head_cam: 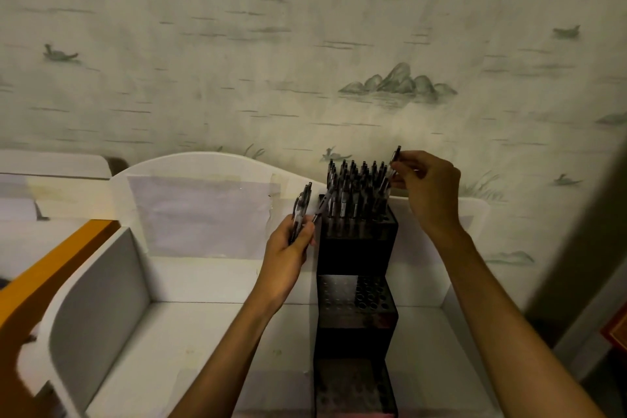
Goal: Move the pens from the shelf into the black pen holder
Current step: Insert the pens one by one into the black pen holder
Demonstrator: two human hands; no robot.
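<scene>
Left hand [288, 254] grasps a bundle of pens [302, 210] just left of the black pen holder [356, 282] on the white shelf [203, 332]. Right hand [427, 193] pinches one pen [393, 163] at the top tier's right edge; its lower end is lost among the standing pens [356, 187]. Bundle count unclear in dim light. Holder's bottom tier cut off by the frame edge.

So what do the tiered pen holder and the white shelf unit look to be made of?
Black pen holder: probably hard plastic, slightly glossy, since its holed step tops catch the light. White shelf: looks like painted or laminated board, smooth and matte, with flat panels and rounded cut edges; the look alone can't say which.
</scene>
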